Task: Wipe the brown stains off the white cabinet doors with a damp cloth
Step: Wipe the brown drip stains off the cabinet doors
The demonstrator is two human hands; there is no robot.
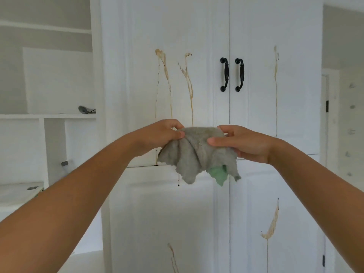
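Observation:
A grey cloth (pixel 194 154) with a green underside hangs in front of the white cabinet doors (pixel 141 56). My left hand (pixel 157 134) pinches its upper left edge and my right hand (pixel 244 143) grips its upper right edge, stretching it between them at mid-height. Brown drip stains (pixel 166 75) run down the upper left door, with a thin streak (pixel 276 79) on the upper right door. More brown smears mark the lower doors: one on the right (pixel 272 225) and one on the left (pixel 172 257). The cloth is held clear of the doors.
Two black handles (pixel 225 74) (pixel 240 74) sit at the seam of the upper doors. Open white shelves (pixel 47 116) stand to the left with a small grey object (pixel 85 109) on one. A white wall with small hooks (pixel 351 107) is at the right.

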